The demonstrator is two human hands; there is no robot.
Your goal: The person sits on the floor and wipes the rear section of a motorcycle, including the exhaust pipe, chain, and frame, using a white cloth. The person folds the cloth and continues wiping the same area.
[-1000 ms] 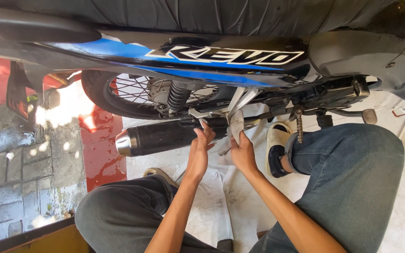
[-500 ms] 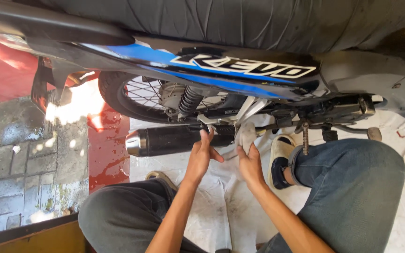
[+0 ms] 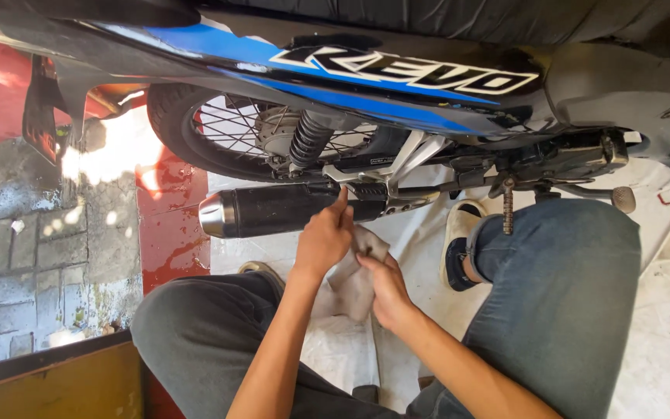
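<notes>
At centre frame the left hand (image 3: 323, 240) reaches up, fingers half curled with one fingertip touching the lower edge of the black exhaust pipe (image 3: 273, 209); it grips nothing. Just below and right, touching it, the right hand (image 3: 385, 291) is clamped on a pale grey rag (image 3: 354, 271) bunched between the two hands. The exhaust runs across mid-frame, its chrome tip at left. Above it sit the spoked rear wheel (image 3: 226, 132) and a coil shock absorber (image 3: 308, 140). A blue-and-black side panel (image 3: 335, 66) with white lettering spans the top. Open pale floor (image 3: 661, 310) lies at right; wet paving (image 3: 32, 248) at left. Bent knees crowd the lower frame.
</notes>
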